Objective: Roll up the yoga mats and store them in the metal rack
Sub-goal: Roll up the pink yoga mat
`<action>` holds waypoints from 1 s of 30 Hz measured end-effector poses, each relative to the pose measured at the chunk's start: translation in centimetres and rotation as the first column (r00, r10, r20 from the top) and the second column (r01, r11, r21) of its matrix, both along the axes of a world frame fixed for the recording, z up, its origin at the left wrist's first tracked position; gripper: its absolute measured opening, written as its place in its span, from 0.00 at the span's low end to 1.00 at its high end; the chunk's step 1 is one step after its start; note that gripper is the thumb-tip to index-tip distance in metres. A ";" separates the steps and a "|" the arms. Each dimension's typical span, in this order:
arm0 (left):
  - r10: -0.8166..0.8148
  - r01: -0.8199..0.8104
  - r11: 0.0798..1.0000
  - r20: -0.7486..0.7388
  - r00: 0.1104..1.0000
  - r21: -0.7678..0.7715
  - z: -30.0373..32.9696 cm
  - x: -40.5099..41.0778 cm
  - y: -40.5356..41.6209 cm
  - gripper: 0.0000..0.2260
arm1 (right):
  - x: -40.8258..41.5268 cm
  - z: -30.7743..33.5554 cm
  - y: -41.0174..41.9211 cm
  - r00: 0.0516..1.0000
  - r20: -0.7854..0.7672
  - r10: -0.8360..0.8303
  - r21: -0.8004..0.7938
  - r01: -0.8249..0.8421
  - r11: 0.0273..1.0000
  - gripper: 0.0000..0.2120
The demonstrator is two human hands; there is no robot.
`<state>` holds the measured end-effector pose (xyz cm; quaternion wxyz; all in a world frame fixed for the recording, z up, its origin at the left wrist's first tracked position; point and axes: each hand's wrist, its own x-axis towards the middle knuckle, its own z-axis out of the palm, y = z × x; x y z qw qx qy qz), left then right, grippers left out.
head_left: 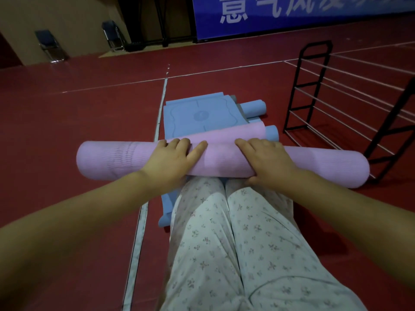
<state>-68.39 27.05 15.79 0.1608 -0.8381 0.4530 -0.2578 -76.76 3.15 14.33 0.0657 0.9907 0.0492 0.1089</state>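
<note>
A pink yoga mat (pixel 224 162), almost fully rolled, is laid crosswise over the knees of a kneeling person in floral trousers (pixel 235 243). A short loose flap (pixel 226 133) is left unrolled at its far edge and rests on the flat blue yoga mat (pixel 197 115) beneath. Both ends of the roll jut out past the blue mat's long edges, the left end above bare red floor (pixel 78 108), the right end close to the foot of the black metal rack (pixel 336 104). A ribbed texture and a band of wavy lines near the left end are seen on the pink surface.

The roll is pressed from above by both hands, set apart on either side of its middle. The left hand (pixel 173 158) is laid over the top with fingers gently curved and the thumb stretched toward the centre. The right hand (pixel 267 160) is draped over the roll, its fingertips reaching the far side and its thumb tucked under the near side.

Beyond the flat mat, two rolled blue mats (pixel 256 107) are lying on the floor, between it and the rack. The rack's wire shelves are seen bare where visible. To the left, wide open floor crossed by white court lines (pixel 161 102) extends to a far wall, where two folding chairs (pixel 48 44) and a blue banner (pixel 292 12) are placed.
</note>
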 end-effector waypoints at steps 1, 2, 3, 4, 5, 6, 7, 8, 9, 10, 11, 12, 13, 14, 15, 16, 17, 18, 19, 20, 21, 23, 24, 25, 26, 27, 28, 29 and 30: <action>-0.014 0.014 1.000 -0.010 1.000 0.011 0.4 0.0 0.1 0.44 | -0.1 0.3 0.1 1.000 0.000 0.005 -0.003 -0.005 1.000 0.46; -0.024 0.024 1.000 -0.019 1.000 0.019 0.9 -0.1 0.1 0.44 | -0.3 0.6 0.0 1.000 0.004 0.013 -0.006 -0.013 1.000 0.45; -0.033 0.033 0.999 -0.020 0.999 0.020 1.3 -0.4 0.1 0.44 | -0.6 0.9 -0.1 1.000 0.007 0.021 -0.006 -0.021 1.000 0.44; -0.043 0.044 0.999 -0.020 0.999 0.018 1.7 -0.9 0.1 0.43 | -1.1 1.2 -0.2 1.000 0.007 0.026 -0.002 -0.026 1.000 0.44; -0.057 0.057 0.998 -0.022 0.998 0.013 2.0 -1.5 0.2 0.43 | -1.7 1.4 -0.5 0.999 0.005 0.034 0.004 -0.034 0.999 0.44; -0.073 0.074 0.997 -0.026 0.997 0.011 2.3 -2.2 0.3 0.42 | -2.4 1.6 -0.6 0.999 0.005 0.044 0.009 -0.044 0.999 0.43; -0.090 0.091 0.996 -0.027 0.996 0.015 2.5 -3.0 0.5 0.42 | -3.1 1.6 -0.8 0.998 0.008 0.057 0.011 -0.057 0.998 0.43; -0.105 0.105 0.994 -0.023 0.994 0.027 2.7 -3.8 0.7 0.41 | -3.8 1.7 -0.9 0.998 0.013 0.068 0.011 -0.068 0.998 0.43; -0.114 0.114 0.992 -0.019 0.993 0.044 2.9 -4.7 0.9 0.40 | -4.4 1.6 -0.9 0.997 0.019 0.081 0.015 -0.081 0.997 0.43; -0.125 0.126 0.990 -0.016 0.992 0.058 3.2 -5.6 1.1 0.40 | -5.2 1.5 -0.9 0.995 0.027 0.094 0.024 -0.094 0.995 0.42; -0.138 0.139 0.988 -0.015 0.990 0.063 3.4 -6.5 1.3 0.40 | -6.0 1.3 -0.8 0.993 0.041 0.107 0.038 -0.108 0.993 0.42; -0.149 0.150 0.987 -0.015 0.989 0.061 3.5 -7.4 1.6 0.40 | -6.9 1.2 -0.7 0.992 0.056 0.117 0.057 -0.120 0.991 0.41; -0.157 0.158 0.986 -0.018 0.987 0.059 3.5 -8.4 1.8 0.40 | -7.8 1.0 -0.4 0.990 0.066 0.125 0.076 -0.130 0.989 0.40; -0.164 0.165 0.984 -0.025 0.986 0.063 3.3 -9.4 2.1 0.41 | -8.8 0.8 -0.2 0.989 0.070 0.132 0.086 -0.138 0.987 0.40; -0.169 0.171 0.983 -0.038 0.985 0.072 2.9 -10.5 2.4 0.42 | -9.7 0.4 -0.1 0.988 0.070 0.140 0.089 -0.146 0.985 0.41; -0.177 0.181 0.980 -0.057 0.983 0.079 2.4 -11.5 2.6 0.43 | -10.7 0.0 0.1 0.987 0.060 0.149 0.092 -0.154 0.984 0.42; -0.183 0.189 0.978 -0.082 0.980 0.085 1.6 -12.5 2.8 0.43 | -11.6 -0.5 0.2 0.987 0.047 0.157 0.097 -0.161 0.982 0.42; -0.190 0.199 0.976 -0.100 0.977 0.087 0.8 -13.3 2.9 0.42 | -12.5 -1.1 0.2 0.986 0.033 0.162 0.104 -0.165 0.981 0.43; -0.194 0.204 0.975 -0.114 0.974 0.086 0.1 -13.9 3.1 0.40 | -13.3 -1.6 0.4 0.985 0.028 0.168 0.113 -0.170 0.979 0.43; -0.196 0.206 0.975 -0.124 0.973 0.080 -0.5 -14.3 3.2 0.38 | -13.9 -1.9 0.5 0.985 0.021 0.170 0.124 -0.172 0.977 0.43; -0.191 0.203 0.976 -0.143 0.971 0.075 -1.0 -14.5 3.3 0.38 | -14.3 -2.1 0.6 0.986 0.013 0.168 0.133 -0.169 0.977 0.43; -0.169 0.185 0.980 -0.192 0.967 0.069 -1.3 -14.2 3.3 0.42 | -13.9 -2.1 0.3 0.988 -0.017 0.157 0.136 -0.153 0.979 0.43; -0.160 0.177 0.982 -0.210 0.965 0.068 -1.2 -13.8 3.1 0.44 | -13.4 -1.8 0.2 0.986 -0.045 0.161 0.134 -0.154 0.979 0.43; -0.155 0.174 0.983 -0.229 0.961 0.066 -1.0 -13.3 2.9 0.45 | -12.8 -1.4 0.0 0.982 -0.093 0.163 0.126 -0.151 0.980 0.43; -0.156 0.176 0.982 -0.246 0.957 0.062 -0.6 -12.6 2.6 0.45 | -12.1 -0.7 -0.2 0.973 -0.165 0.160 0.129 -0.140 0.982 0.44; -0.157 0.180 0.982 -0.274 0.949 0.061 -0.2 -11.9 2.3 0.44 | -11.5 -0.1 -0.3 0.961 -0.225 0.160 0.141 -0.130 0.981 0.45; -0.167 0.192 0.980 -0.299 0.940 0.057 0.2 -11.0 2.1 0.43 | -11.0 0.5 -0.4 0.945 -0.280 0.167 0.150 -0.129 0.980 0.46; -0.174 0.204 0.977 -0.333 0.927 0.059 0.5 -10.3 1.9 0.42 | -10.5 1.0 -0.4 0.928 -0.334 0.165 0.137 -0.125 0.983 0.47; -0.169 0.213 0.974 -0.380 0.909 0.075 0.9 -9.7 1.7 0.41 | -10.0 1.4 -0.2 0.914 -0.381 0.140 0.108 -0.107 0.988 0.48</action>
